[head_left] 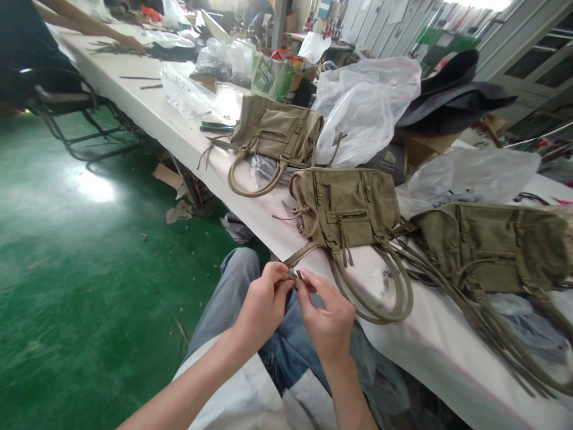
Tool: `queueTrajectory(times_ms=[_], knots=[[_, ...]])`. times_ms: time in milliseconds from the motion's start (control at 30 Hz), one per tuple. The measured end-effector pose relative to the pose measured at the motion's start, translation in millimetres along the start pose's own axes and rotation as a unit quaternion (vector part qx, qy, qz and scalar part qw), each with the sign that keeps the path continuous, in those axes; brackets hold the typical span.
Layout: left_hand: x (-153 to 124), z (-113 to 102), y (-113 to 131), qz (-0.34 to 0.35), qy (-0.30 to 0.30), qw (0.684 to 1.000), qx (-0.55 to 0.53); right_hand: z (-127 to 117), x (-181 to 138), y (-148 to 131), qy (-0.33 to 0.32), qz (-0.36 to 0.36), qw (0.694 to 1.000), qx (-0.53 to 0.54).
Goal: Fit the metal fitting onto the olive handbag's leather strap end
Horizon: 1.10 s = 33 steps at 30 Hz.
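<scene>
Above my lap, at the table's edge, my left hand (pixel 267 297) and my right hand (pixel 329 312) meet fingertip to fingertip. Both are closed in a pinch on the end of a thin olive strap (pixel 303 253). The strap runs up to the olive handbag (pixel 358 203) in the middle, which lies on the table with its two looped handles (pixel 403 286) hanging toward me. Small dark bits show between my fingertips, too small to make out. The bag has a front zip, buckled straps and tassels.
A second olive handbag (pixel 275 125) lies farther up the white table (pixel 147 113), a third (pixel 496 245) to the right beside a bundle of long straps (pixel 474 322). Clear plastic bags (pixel 362 107) pile up behind. Another person's hand (pixel 129 45) rests at the far left, near a chair (pixel 67 113).
</scene>
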State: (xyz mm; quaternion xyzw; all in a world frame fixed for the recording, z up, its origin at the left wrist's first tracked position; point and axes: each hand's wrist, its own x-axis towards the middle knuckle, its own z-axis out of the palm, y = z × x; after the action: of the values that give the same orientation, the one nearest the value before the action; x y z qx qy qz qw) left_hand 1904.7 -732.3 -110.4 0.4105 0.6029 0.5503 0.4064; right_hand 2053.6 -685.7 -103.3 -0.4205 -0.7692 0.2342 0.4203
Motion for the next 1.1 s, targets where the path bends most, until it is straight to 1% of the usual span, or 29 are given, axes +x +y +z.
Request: queueTrajectory(times_ms=[67,167,233,333,433,500,600,833,1000,1100], knots=[[-0.4,-1.3,3.0,0.010,-0.004,1.000,0.015,-1.0,1.1,-1.5,-0.007,0.018,1.000,0.021],[-0.2,-2.8,6.6,0.028,-0.049,0.997,0.054,-1.8,2.3,-3.5,-0.009,0.040,0.999,0.035],[0.7,-2.6,6.9,0.020,-0.052,0.997,0.061,-2.1,2.3,-4.5,-0.003,0.041,0.999,0.027],[2.6,-0.6,4.6,-0.013,-0.034,0.999,0.008,-2.2,1.1,-5.1,0.003,0.021,1.000,0.008],[4.0,1.5,1.9,-0.033,-0.039,0.998,-0.044,-3.2,1.2,-5.2,0.007,0.014,1.000,-0.002],[4.2,2.0,0.5,-0.030,-0.046,0.998,-0.043,-5.0,3.0,-5.4,-0.009,0.022,1.000,-0.003],[3.7,1.2,-0.9,-0.019,-0.046,0.999,-0.017,-9.2,7.1,-5.9,-0.052,0.025,0.998,-0.008],[2.3,-0.9,0.1,0.020,-0.023,0.999,0.038,-19.5,12.5,-4.4,-0.136,-0.012,0.991,-0.001],[1.8,1.3,-3.3,0.058,-0.027,0.997,0.046,-22.3,18.6,-1.3,-0.150,-0.008,0.989,0.019],[0.9,3.3,-5.3,0.063,-0.020,0.997,0.047,-21.9,25.7,-1.6,-0.167,0.004,0.986,0.027]])
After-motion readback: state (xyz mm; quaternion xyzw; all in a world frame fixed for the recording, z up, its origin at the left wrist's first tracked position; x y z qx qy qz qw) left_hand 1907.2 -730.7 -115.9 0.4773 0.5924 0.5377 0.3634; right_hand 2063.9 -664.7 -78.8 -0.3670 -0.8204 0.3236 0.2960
